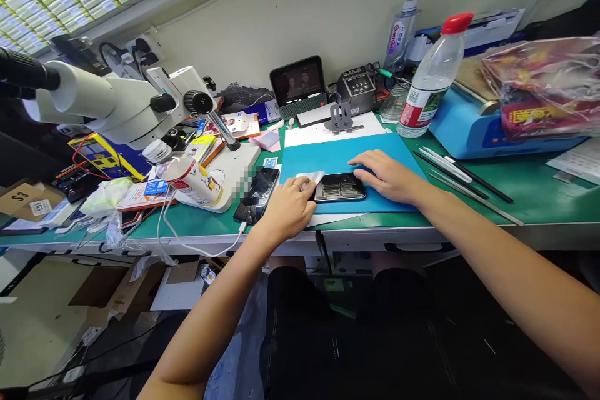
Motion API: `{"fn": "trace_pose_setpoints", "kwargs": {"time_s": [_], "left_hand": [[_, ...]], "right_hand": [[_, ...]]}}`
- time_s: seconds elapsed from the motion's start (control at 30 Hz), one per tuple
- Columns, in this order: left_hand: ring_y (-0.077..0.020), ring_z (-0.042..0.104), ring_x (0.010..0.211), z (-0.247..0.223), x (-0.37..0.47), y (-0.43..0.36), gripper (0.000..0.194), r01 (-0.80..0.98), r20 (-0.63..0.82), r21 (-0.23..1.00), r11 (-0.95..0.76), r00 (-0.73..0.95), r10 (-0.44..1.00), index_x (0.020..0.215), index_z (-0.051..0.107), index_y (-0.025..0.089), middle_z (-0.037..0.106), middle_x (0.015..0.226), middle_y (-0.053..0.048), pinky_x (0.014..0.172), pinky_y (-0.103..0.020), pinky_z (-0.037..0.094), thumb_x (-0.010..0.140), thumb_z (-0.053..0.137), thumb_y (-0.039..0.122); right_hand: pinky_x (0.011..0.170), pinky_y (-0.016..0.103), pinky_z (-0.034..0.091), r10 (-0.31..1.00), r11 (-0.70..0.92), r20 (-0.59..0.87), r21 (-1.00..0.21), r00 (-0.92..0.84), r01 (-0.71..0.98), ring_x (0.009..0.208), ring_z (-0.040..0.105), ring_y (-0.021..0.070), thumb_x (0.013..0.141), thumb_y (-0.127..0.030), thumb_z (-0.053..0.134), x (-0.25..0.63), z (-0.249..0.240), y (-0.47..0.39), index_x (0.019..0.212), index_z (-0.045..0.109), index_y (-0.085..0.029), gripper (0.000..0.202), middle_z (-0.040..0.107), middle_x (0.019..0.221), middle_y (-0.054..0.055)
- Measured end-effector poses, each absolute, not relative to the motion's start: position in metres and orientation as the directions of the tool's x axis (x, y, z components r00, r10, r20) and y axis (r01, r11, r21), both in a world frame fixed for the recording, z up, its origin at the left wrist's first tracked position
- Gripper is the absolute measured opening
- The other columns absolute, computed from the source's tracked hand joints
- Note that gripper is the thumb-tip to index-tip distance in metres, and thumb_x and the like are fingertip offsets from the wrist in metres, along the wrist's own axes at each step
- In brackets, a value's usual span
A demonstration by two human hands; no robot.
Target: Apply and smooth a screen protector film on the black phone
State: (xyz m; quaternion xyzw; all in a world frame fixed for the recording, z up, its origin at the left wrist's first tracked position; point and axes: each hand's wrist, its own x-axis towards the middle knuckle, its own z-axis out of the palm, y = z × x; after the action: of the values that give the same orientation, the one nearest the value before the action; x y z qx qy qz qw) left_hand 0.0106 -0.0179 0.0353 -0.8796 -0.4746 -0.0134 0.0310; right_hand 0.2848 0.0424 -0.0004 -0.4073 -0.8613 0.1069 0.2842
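Near the centre of the frame, my left hand (293, 206) held a crumpled white wipe (312, 177), its fingers bent over it at the left end of the black phone (344, 189). The phone lay flat on the blue mat (309, 155), close to its lower edge. My right hand (387, 178) was open, fingers loosely spread at the phone's right end; from where I sat I could not tell whether the fingertips touched it or only hovered beside it. I judged that slip was the main risk: a hard sideways push through the wipe, with little bracing from the right, could have slid the phone towards the front of the green surface (398, 223). Grit caught under the wipe could have scratched the glass, and too much pressure could have strained the panel. Left of centre, a second phone (265, 186) lay near my left forearm with a white cable (206, 254) plugged in; since the cable looped past the surface's front edge, a snag could have dragged that phone with it. At the right of the frame, slim tools (482, 200) lay beside my right forearm, where a careless outward sweep could have knocked them askew or over the edge
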Motion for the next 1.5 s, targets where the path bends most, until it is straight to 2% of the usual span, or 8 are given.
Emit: {"fn": "trace_pose_setpoints", "kwargs": {"time_s": [0.17,0.43,0.73,1.0,1.13,1.23,1.33,1.5], "left_hand": [[-0.0273,0.054,0.116,0.039,0.037,-0.017,0.041,0.834,0.049,0.006,-0.552,0.551,0.833,0.131,0.061,0.019,0.059,0.138,-0.009,0.097,-0.039,0.046,0.098,0.036,0.023],[-0.0278,0.058,0.111,0.047,0.051,0.011,0.041,0.810,0.020,-0.044,-0.585,0.586,0.810,0.126,0.066,0.021,0.062,0.127,-0.011,0.087,-0.040,0.046,0.100,0.034,0.025],[-0.0281,0.059,0.105,0.054,0.043,-0.010,0.038,0.792,0.008,-0.109,-0.600,0.604,0.797,0.117,0.069,0.018,0.065,0.117,-0.012,0.088,-0.042,0.043,0.099,0.035,0.024],[-0.0296,0.061,0.107,0.054,0.061,0.011,0.042,0.811,0.007,-0.103,-0.576,0.580,0.815,0.120,0.070,0.020,0.065,0.117,-0.013,0.087,-0.042,0.042,0.100,0.034,0.025],[-0.0300,0.061,0.106,0.055,0.048,0.003,0.046,0.819,0.006,-0.127,-0.560,0.566,0.825,0.138,0.060,0.020,0.065,0.117,-0.014,0.086,-0.042,0.042,0.100,0.034,0.025],[-0.0288,0.059,0.106,0.052,0.039,-0.013,0.044,0.799,0.014,-0.135,-0.585,0.592,0.806,0.137,0.059,0.019,0.064,0.117,-0.013,0.087,-0.041,0.042,0.099,0.037,0.024],[-0.0291,0.056,0.106,0.048,0.042,-0.018,0.039,0.774,0.028,-0.138,-0.618,0.627,0.779,0.127,0.064,0.018,0.065,0.115,-0.013,0.087,-0.041,0.042,0.099,0.038,0.024],[-0.0296,0.056,0.109,0.045,0.065,0.002,0.041,0.786,0.049,-0.133,-0.603,0.613,0.788,0.132,0.062,0.017,0.065,0.116,-0.013,0.087,-0.041,0.042,0.100,0.037,0.024]], "right_hand": [[0.099,0.056,0.049,0.756,0.654,0.394,-0.409,-0.523,0.637,0.114,0.061,0.0352,0.100,-0.052,0.039,0.283,0.000,0.043,0.118,0.068,-0.024,0.044,0.071,0.117,0.015],[0.098,0.056,0.049,0.747,0.662,0.404,-0.391,-0.528,0.639,0.111,0.062,0.0336,0.101,-0.050,0.037,0.283,-0.002,0.046,0.118,0.067,-0.024,0.043,0.071,0.115,0.014],[0.098,0.057,0.049,0.773,0.633,0.375,-0.414,-0.511,0.654,0.116,0.060,0.0360,0.100,-0.053,0.038,0.281,-0.001,0.041,0.125,0.064,-0.023,0.047,0.070,0.119,0.016],[0.099,0.056,0.050,0.777,0.629,0.361,-0.411,-0.515,0.660,0.117,0.060,0.0355,0.100,-0.056,0.034,0.282,-0.001,0.041,0.125,0.064,-0.021,0.052,0.070,0.120,0.016],[0.097,0.057,0.051,0.781,0.624,0.355,-0.422,-0.514,0.658,0.117,0.061,0.0361,0.100,-0.055,0.034,0.282,0.000,0.041,0.125,0.065,-0.023,0.051,0.070,0.122,0.016],[0.099,0.057,0.050,0.777,0.629,0.362,-0.421,-0.514,0.654,0.117,0.060,0.0357,0.101,-0.055,0.036,0.282,0.000,0.040,0.127,0.064,-0.024,0.050,0.070,0.121,0.015],[0.099,0.057,0.051,0.781,0.625,0.364,-0.435,-0.508,0.648,0.116,0.061,0.0355,0.100,-0.056,0.037,0.281,0.001,0.038,0.135,0.058,-0.025,0.051,0.070,0.119,0.014],[0.101,0.057,0.050,0.820,0.572,0.334,-0.473,-0.465,0.670,0.120,0.059,0.0347,0.100,-0.056,0.037,0.282,0.000,0.035,0.148,0.045,-0.026,0.057,0.068,0.124,0.014]]}}
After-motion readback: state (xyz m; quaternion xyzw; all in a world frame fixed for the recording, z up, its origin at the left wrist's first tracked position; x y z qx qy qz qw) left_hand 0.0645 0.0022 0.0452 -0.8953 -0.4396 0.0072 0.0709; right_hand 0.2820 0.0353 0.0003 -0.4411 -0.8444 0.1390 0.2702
